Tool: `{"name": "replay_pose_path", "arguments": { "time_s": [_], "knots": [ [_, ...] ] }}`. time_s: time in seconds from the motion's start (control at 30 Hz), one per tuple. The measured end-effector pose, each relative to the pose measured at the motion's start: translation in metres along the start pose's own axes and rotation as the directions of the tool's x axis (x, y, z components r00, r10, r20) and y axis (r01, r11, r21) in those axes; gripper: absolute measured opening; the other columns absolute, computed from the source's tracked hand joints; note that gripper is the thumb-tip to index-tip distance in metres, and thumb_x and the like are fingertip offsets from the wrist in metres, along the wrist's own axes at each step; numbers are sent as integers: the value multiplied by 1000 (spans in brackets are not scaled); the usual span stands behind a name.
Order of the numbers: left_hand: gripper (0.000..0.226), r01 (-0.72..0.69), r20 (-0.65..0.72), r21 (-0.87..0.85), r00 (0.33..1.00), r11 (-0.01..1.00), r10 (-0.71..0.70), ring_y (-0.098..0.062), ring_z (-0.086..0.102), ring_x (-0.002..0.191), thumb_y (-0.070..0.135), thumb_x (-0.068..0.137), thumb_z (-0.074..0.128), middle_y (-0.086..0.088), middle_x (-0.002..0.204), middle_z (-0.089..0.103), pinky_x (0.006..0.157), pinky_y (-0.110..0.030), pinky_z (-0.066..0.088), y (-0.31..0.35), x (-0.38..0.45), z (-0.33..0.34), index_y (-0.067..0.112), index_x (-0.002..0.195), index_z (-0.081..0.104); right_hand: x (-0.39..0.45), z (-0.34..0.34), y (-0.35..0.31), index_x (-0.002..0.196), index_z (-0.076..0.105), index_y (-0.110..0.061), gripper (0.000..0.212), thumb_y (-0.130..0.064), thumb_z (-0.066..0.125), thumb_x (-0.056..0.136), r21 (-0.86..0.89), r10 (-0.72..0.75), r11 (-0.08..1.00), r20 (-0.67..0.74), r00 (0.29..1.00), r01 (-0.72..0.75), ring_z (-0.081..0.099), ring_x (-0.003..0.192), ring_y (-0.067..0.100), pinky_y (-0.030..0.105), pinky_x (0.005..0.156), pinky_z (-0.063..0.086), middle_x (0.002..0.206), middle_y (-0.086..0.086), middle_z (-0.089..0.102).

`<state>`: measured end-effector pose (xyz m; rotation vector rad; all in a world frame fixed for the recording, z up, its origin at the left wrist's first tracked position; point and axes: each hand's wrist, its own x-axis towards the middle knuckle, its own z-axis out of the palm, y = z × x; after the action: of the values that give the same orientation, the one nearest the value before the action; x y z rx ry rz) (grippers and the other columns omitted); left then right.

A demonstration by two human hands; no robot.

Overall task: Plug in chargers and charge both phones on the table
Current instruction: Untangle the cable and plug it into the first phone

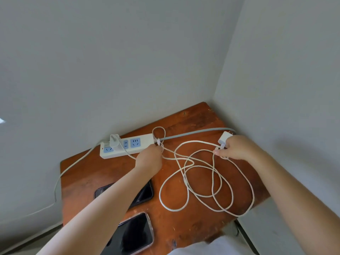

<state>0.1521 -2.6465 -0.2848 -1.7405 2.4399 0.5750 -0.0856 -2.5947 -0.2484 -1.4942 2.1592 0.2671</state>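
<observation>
A white power strip [141, 144] lies at the back of the wooden table [184, 227], with one white charger [115, 142] plugged into it. My left hand [150, 157] pinches a cable end by the strip's right end. My right hand [237, 147] holds the second white charger [225, 138] at its cable joint, prongs pointing up and away, unplugged. A long white cable [207, 183] lies in loose tangled loops between my hands and toward the front. Two dark phones lie face up: one [145, 193] mostly under my left forearm, the other [136, 234] at the front edge.
The table sits in a corner between two grey walls [128, 61]. The strip's grey power cord [193, 133] runs right along the back. A thin white cable [58, 181] drops off the table's left side. A white cloth [211, 247] shows at the bottom.
</observation>
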Motion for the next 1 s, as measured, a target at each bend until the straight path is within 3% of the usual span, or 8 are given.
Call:
{"name": "replay_pose_path", "arguments": {
  "time_s": [0.17,0.27,0.37,0.53,0.73,0.83,0.93,1.0],
  "knots": [
    [14,146,49,13,988,989,-147,-22,62,90,12,91,48,-8,100,65,75,-30,53,-17,-7,12,11,97,61,-2,6,-22,62,58,-15,39,-32,41,94,478,-162,855,-119,980,200,59,62,12,29,68,46,66,1,67],
    [16,146,85,-43,986,988,-142,-19,58,78,16,91,47,-6,86,63,64,-24,47,-25,-7,10,13,83,60,-2,20,-37,98,63,-10,21,-24,48,91,467,-276,830,-131,952,305,56,90,15,28,78,42,104,8,66],
    [21,73,72,-213,996,974,-59,-18,58,75,20,93,47,-2,80,60,58,-20,40,-24,-3,6,13,83,63,1,36,-47,115,55,-8,28,-22,48,91,226,-380,910,119,917,348,56,106,24,31,87,45,119,11,60],
    [20,37,-35,-311,998,950,-50,-10,50,82,22,93,50,-6,107,65,70,-21,41,-19,4,-4,13,104,64,-4,25,-48,63,49,-17,33,-17,41,94,8,-341,929,407,847,370,51,59,10,25,66,42,77,9,62],
    [31,-113,-201,-313,978,943,50,-22,52,111,18,92,52,-9,128,55,85,-27,43,-5,3,-29,15,123,53,-18,-51,-52,96,63,-17,17,-15,47,92,351,-475,799,-128,871,488,54,43,-11,2,42,41,61,-12,58],
    [47,-332,-158,-278,942,902,298,-22,31,134,19,93,50,-3,145,38,106,-35,28,8,-1,-42,20,137,34,-24,-71,-58,108,55,-22,24,-8,45,91,382,-556,743,-103,825,549,54,49,-11,7,56,47,71,-14,60],
    [32,-415,-2,-366,895,833,446,-16,50,111,20,95,46,-2,122,58,88,-22,39,26,-6,-41,19,127,47,-29,-68,-51,96,46,-23,23,-1,45,90,536,-568,683,-37,822,496,50,42,-1,11,52,45,71,-6,62],
    [18,-404,19,-387,895,829,445,-11,54,78,24,95,44,5,81,59,63,-13,37,30,-5,-37,22,84,58,-32,-62,-35,92,47,-24,25,1,48,87,584,-536,693,25,844,423,46,36,0,13,46,42,66,-3,59]
  ]
}}
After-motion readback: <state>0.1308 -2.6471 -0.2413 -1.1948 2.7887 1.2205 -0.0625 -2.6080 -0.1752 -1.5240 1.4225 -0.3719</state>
